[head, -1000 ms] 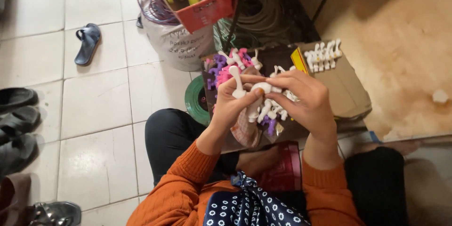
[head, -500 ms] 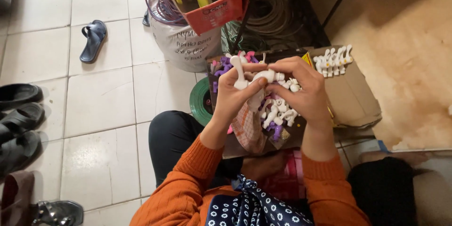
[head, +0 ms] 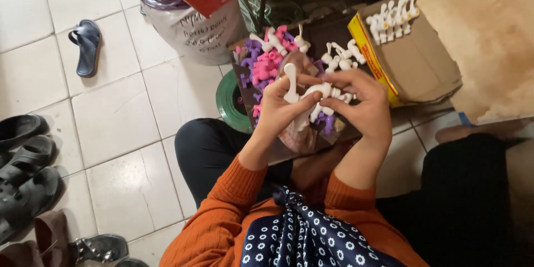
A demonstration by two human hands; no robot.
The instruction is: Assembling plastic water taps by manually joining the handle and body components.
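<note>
Left hand (head: 281, 108) pinches white plastic piece (head: 290, 82); right hand (head: 361, 105) closed on white piece cluster (head: 328, 92). Pink-purple pieces (head: 266, 65) at 11 o'clock, cardboard box (head: 420, 61) at 2 o'clock.

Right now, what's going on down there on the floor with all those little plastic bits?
A person in an orange sweater sits on the tiled floor and holds small white plastic pieces between both hands, left hand and right hand, over a clear bag. Just beyond the hands lies a pile of pink and purple pieces. A row of white pieces stands on a flattened cardboard box. Sandals lie off to the side.
</note>
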